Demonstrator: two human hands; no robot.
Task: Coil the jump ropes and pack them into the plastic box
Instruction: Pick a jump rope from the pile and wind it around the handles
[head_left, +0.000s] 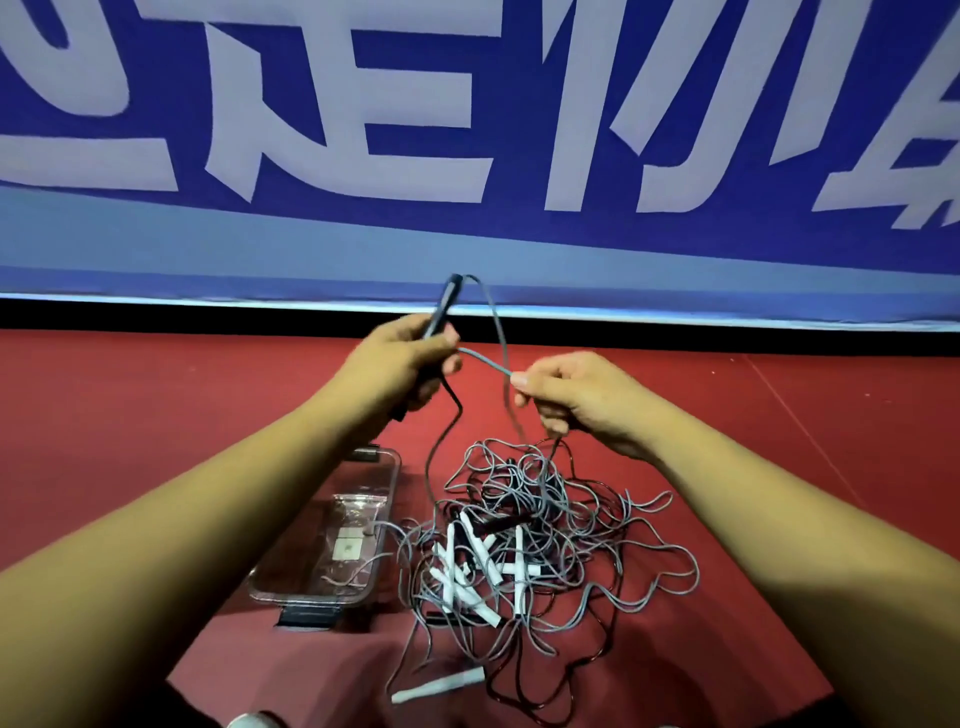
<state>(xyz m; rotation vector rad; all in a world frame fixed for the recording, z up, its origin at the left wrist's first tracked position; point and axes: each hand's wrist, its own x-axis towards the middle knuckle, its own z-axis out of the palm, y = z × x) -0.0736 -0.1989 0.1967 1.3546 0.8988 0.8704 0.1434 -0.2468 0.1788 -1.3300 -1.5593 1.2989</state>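
Ropes (524, 540) tangled at lower centre on red floor, right of box (332, 540); left hand (410, 364) clamped on dark handle (444, 306), right hand (566, 395) pinching grey cord (485, 361); likely snag if pulled, strands crossing in pile.

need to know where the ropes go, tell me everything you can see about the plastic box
The plastic box is clear, rectangular and shallow, lying flat on the red floor left of the tangled jump ropes. Dark latches sit at its near and far ends. A label or packet shows through it, and a few grey cord strands lie across it.
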